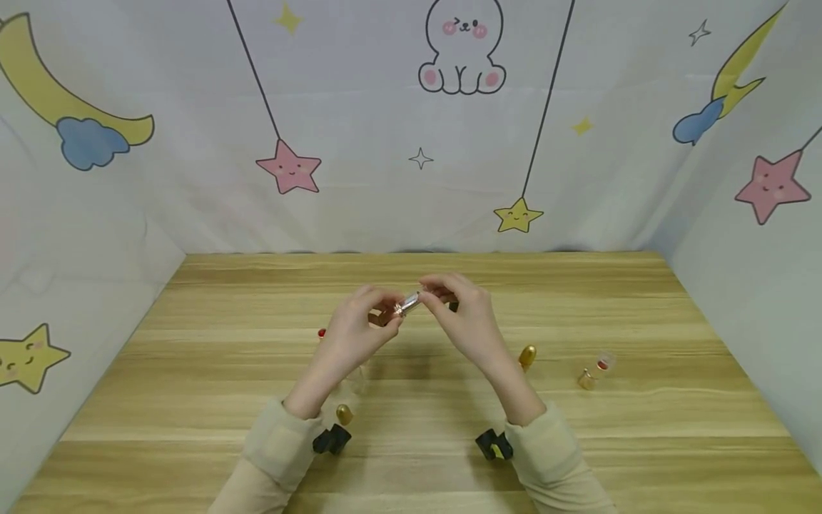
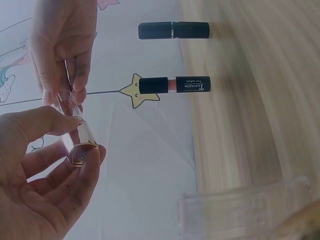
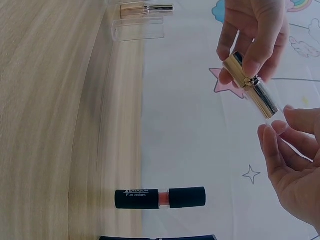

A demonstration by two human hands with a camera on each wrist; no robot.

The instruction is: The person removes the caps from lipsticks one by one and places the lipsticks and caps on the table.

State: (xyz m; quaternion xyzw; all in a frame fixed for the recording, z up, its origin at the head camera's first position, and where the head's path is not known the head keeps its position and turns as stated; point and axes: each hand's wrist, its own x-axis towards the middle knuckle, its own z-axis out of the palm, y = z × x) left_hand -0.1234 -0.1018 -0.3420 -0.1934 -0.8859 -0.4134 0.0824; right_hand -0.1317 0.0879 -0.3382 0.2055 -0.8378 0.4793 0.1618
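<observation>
Both hands hold one lipstick tube (image 1: 408,305), tilted above the middle of the table. In the right wrist view its gold base (image 3: 234,64) sits between the thumb and fingers of the left hand (image 3: 257,30). The thumb and fingertips of the right hand (image 3: 295,165) pinch the clear cap end (image 3: 274,114), which covers a shiny metallic inner tube (image 3: 263,100). Seen from the head, the left hand (image 1: 353,325) is at the lower end of the tube and the right hand (image 1: 467,321) at the upper end.
Two black lipstick tubes (image 2: 190,83) stand upright at the back, one showing a reddish band. On the wooden table (image 1: 411,478) are a gold domed tube (image 1: 527,355), a gold tube with clear cap (image 1: 594,373) at right, and another gold domed piece (image 1: 344,413) near the left wrist.
</observation>
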